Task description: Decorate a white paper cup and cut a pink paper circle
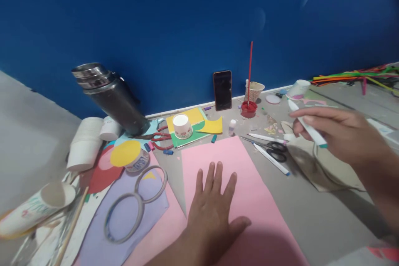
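My left hand [215,205] lies flat with fingers spread on a sheet of pink paper [255,191]. Held up at the right, my right hand [335,131] grips a white marker [307,124] with a teal end, clear of the sheet. Beneath and left of that hand, black-handled scissors [276,151] lie beside a white marker with a blue end [271,159]. Another thin white marker [266,137] rests just behind them. At the far edge of the pink sheet stands a small white-capped bottle [232,127].
Two tape rings [124,218] lie on purple paper [93,220] at left. A dark flask [115,104] leans near stacked paper cups [85,143]. A phone [222,90] stands against the blue wall, right of an upturned cup [182,126]. Colourful strips [352,77] lie far right.
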The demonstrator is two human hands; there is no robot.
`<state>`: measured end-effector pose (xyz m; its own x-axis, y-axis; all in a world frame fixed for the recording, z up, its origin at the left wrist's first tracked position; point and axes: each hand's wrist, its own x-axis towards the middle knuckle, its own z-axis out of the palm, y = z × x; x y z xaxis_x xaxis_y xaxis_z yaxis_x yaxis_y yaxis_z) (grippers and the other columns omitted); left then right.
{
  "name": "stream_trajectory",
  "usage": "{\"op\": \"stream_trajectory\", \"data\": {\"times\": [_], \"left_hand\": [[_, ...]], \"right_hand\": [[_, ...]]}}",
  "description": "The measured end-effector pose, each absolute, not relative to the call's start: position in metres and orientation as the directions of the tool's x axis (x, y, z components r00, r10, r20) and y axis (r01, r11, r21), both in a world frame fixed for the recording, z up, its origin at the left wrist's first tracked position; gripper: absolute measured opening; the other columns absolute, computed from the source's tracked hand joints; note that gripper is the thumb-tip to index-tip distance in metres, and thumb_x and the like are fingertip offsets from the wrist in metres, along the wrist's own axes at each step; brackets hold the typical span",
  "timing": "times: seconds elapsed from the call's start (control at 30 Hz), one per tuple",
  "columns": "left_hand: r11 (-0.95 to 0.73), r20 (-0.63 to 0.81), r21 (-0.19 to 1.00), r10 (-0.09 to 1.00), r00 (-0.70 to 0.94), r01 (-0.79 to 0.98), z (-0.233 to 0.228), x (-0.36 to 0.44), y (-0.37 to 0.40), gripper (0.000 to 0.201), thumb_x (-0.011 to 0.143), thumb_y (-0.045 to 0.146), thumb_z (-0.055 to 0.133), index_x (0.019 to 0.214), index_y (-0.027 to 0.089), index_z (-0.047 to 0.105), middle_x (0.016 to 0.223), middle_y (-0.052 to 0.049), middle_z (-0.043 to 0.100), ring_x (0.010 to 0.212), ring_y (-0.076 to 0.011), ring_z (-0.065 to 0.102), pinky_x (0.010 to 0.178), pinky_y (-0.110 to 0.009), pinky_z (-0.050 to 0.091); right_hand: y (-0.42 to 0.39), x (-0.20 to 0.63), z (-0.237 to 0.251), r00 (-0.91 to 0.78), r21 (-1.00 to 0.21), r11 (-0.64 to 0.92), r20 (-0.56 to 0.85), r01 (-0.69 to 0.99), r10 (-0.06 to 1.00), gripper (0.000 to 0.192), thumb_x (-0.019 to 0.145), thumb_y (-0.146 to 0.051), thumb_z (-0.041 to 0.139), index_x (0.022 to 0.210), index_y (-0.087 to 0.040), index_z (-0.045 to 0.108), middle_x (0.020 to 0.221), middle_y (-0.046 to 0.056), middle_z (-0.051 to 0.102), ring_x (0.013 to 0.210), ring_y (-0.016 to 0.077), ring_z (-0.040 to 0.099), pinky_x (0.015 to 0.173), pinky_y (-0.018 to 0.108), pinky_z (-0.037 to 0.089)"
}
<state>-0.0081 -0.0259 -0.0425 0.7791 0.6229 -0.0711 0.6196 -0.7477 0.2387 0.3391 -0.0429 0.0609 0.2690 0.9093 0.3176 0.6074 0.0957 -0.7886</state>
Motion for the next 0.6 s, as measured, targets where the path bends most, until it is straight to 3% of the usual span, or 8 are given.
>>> {"op": "stream_trajectory", "data": {"times": [0.1, 0.2, 0.3, 0.37, 0.47, 0.6], "left_hand": [[-0.733, -0.088, 0.269, 0.627, 0.774, 0.625, -0.034, -0.008, -0.029, 0.099, 0.094, 0.076, 0.057, 0.173, 0.031, 0.018, 0.180, -0.019, 0.011, 0.167, -0.0460, 0.006, 0.130, -0.078, 0.017], [-0.729, -0.094, 0.319, 0.611, 0.786, 0.605, -0.022, -0.006, -0.031, 0.096, 0.097, 0.081, 0.046, 0.172, 0.027, 0.022, 0.180, -0.021, 0.009, 0.167, -0.0467, 0.004, 0.129, -0.078, 0.016], [-0.711, -0.147, 0.329, 0.612, 0.777, 0.622, -0.012, -0.002, -0.031, 0.097, 0.099, 0.081, 0.038, 0.170, 0.016, 0.029, 0.179, -0.024, 0.010, 0.167, -0.0473, 0.003, 0.131, -0.076, 0.012], [-0.716, -0.175, 0.306, 0.606, 0.776, 0.628, -0.008, 0.000, -0.030, 0.095, 0.100, 0.079, 0.038, 0.166, 0.010, 0.037, 0.179, -0.025, 0.017, 0.167, -0.0467, 0.005, 0.133, -0.073, 0.011], [-0.731, -0.160, 0.275, 0.605, 0.780, 0.624, -0.007, 0.002, -0.030, 0.092, 0.102, 0.076, 0.040, 0.165, 0.009, 0.039, 0.176, -0.024, 0.028, 0.168, -0.0451, 0.010, 0.133, -0.071, 0.015], [-0.750, -0.168, 0.190, 0.611, 0.773, 0.634, 0.000, 0.002, -0.037, 0.086, 0.101, 0.073, 0.047, 0.159, 0.010, 0.046, 0.175, -0.025, 0.032, 0.166, -0.0463, 0.020, 0.131, -0.069, 0.023]], "right_hand": [[-0.037, 0.316, 0.070, 0.074, -0.864, 0.274, 0.334, 0.423, 0.940, 0.032, 0.100, -0.059, 0.060, 0.124, -0.040, 0.068, 0.097, 0.008, 0.078, 0.085, 0.0312, 0.077, 0.064, 0.044, 0.061], [-0.029, 0.267, 0.061, -0.120, -0.888, 0.349, 0.327, 0.301, 0.937, 0.037, 0.096, -0.052, 0.073, 0.130, -0.041, 0.066, 0.097, 0.006, 0.078, 0.075, 0.0239, 0.075, 0.059, 0.036, 0.060], [-0.023, 0.217, 0.032, -0.221, -0.773, 0.455, 0.398, 0.442, 0.890, 0.012, 0.101, -0.038, 0.066, 0.110, -0.031, 0.070, 0.089, 0.005, 0.075, 0.075, 0.0213, 0.073, 0.064, 0.033, 0.060], [-0.019, 0.198, 0.007, -0.344, -0.606, 0.610, 0.507, 0.510, 0.790, 0.015, 0.104, -0.032, 0.057, 0.102, -0.028, 0.072, 0.084, 0.006, 0.073, 0.077, 0.0230, 0.071, 0.069, 0.036, 0.059], [-0.013, 0.193, -0.024, -0.411, -0.482, 0.660, 0.527, 0.577, 0.744, 0.018, 0.104, -0.030, 0.053, 0.104, -0.027, 0.071, 0.078, 0.006, 0.069, 0.069, 0.0235, 0.065, 0.061, 0.036, 0.053], [-0.012, 0.199, -0.039, -0.415, -0.450, 0.653, 0.521, 0.609, 0.746, 0.015, 0.106, -0.027, 0.052, 0.111, -0.027, 0.066, 0.088, 0.006, 0.076, 0.077, 0.0250, 0.071, 0.068, 0.037, 0.056]]}}
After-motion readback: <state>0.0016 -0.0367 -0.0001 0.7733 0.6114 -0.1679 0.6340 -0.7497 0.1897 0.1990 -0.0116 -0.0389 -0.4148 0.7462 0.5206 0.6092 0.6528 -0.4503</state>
